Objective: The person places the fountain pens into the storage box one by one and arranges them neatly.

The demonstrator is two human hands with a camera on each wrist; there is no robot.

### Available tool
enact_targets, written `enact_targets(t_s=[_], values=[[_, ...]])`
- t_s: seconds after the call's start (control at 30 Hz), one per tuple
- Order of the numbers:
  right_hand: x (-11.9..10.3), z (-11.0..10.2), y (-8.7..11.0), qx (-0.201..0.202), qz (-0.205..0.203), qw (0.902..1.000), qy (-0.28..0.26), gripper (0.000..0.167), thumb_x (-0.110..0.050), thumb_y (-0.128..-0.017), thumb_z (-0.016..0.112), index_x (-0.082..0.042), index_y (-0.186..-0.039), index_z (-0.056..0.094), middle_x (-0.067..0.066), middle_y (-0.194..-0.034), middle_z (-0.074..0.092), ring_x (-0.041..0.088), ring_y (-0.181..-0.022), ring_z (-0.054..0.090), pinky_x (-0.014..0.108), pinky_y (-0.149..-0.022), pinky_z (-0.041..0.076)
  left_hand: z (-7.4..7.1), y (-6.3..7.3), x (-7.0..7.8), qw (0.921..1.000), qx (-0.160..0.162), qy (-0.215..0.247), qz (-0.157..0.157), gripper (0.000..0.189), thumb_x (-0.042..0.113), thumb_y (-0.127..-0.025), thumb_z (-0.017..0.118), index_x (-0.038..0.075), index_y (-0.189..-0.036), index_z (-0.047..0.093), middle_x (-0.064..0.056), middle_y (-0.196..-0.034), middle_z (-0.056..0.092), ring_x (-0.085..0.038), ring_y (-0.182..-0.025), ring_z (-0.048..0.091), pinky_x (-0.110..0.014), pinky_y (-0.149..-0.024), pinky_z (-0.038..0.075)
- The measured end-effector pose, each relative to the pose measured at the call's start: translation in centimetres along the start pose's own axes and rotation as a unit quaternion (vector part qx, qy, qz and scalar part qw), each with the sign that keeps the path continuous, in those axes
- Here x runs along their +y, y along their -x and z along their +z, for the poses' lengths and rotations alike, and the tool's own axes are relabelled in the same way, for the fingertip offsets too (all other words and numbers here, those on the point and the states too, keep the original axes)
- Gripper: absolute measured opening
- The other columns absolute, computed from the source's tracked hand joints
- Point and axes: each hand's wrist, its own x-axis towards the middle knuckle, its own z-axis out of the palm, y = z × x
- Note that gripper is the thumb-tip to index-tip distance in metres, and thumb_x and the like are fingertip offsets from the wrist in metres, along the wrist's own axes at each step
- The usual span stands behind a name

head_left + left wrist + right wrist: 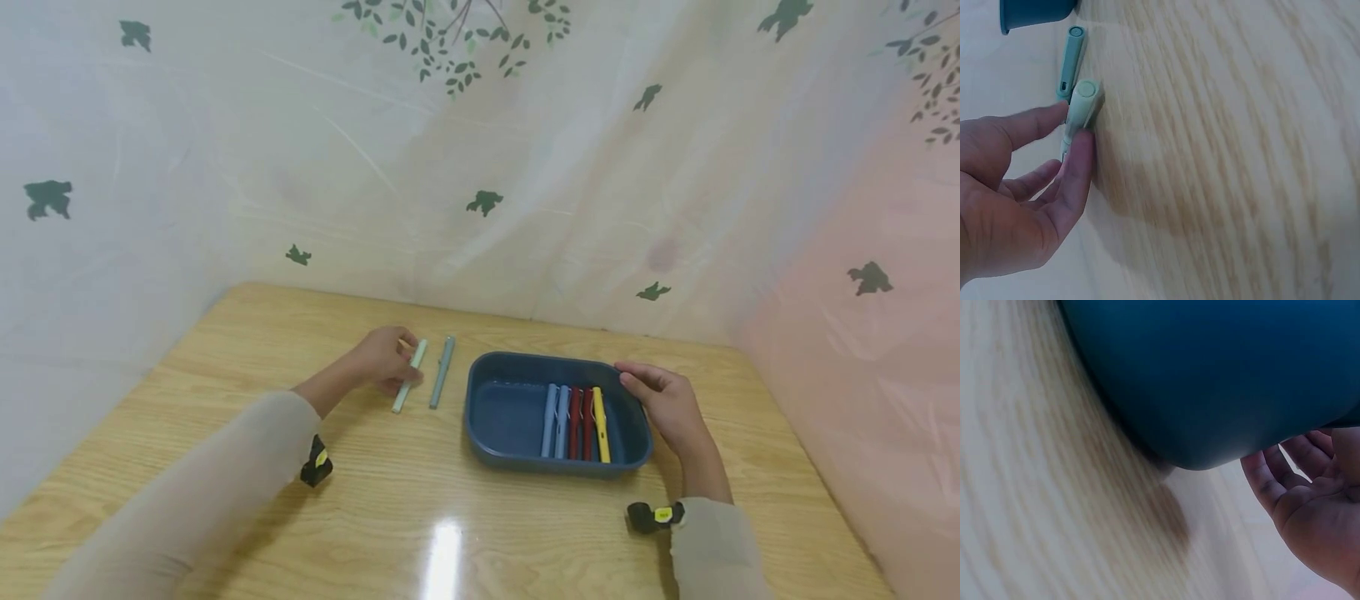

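Note:
My left hand (pixel 384 360) pinches a pale green pen (pixel 409 377) between thumb and fingers, close over the table. In the left wrist view the pen's round end (pixel 1087 89) points toward the camera. Just right of it lies a grey-green pen (pixel 442 372), its clip side up. My right hand (pixel 670 406) holds the far right corner of a dark blue box (pixel 480 454), thumb at the rim and fingers round the outside. Inside the box, two blue pens (pixel 556 421), two dark red pens (pixel 581 423) and a yellow pen (pixel 601 425) lie side by side toward the right.
The wooden table (pixel 360 517) ends at a pale curtain (pixel 360 167) with leaf and bird prints behind and at the sides. The box's left part shows bare floor (pixel 506 417). Black cameras sit at the left wrist (pixel 317 462) and right wrist (pixel 652 517).

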Motion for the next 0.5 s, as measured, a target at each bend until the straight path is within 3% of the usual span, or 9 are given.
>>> enact_targets(t_s=[0.13,0.33,0.5], values=[[0.1,0.08,-0.07,0.0,-0.002,1.0,-0.001,0.053,-0.044,-0.102,0.062,-0.008,-0.14,0.063,0.011,-0.148,0.056,0.026,-0.14,0.047,0.032,-0.108,0.048,0.12,0.1,0.15,0.9996,0.01,-0.025,0.009,0.062,0.003,-0.085,0.083,-0.005,-0.137,0.05,-0.019,-0.113,0.06,-0.025,-0.079,0.07,-0.034,-0.062,0.064],[0.04,0.12,-0.03,0.001,0.001,1.0,-0.002,0.052,-0.043,-0.102,0.062,-0.008,-0.14,0.063,0.011,-0.148,0.056,0.027,-0.14,0.047,0.041,-0.112,0.046,0.16,0.14,0.31,0.9982,0.012,-0.058,0.01,0.061,0.002,-0.085,0.082,-0.004,-0.138,0.052,-0.015,-0.106,0.06,-0.023,-0.079,0.068,-0.032,-0.062,0.064],[-0.05,0.06,0.07,0.001,0.003,1.0,0.001,0.051,-0.043,-0.103,0.061,-0.008,-0.14,0.063,0.011,-0.149,0.056,0.027,-0.14,0.047,0.039,-0.112,0.047,0.22,0.08,0.45,0.9961,0.014,-0.086,0.014,0.059,-0.001,-0.084,0.081,-0.003,-0.136,0.053,-0.012,-0.101,0.059,-0.022,-0.077,0.066,-0.03,-0.06,0.062]])
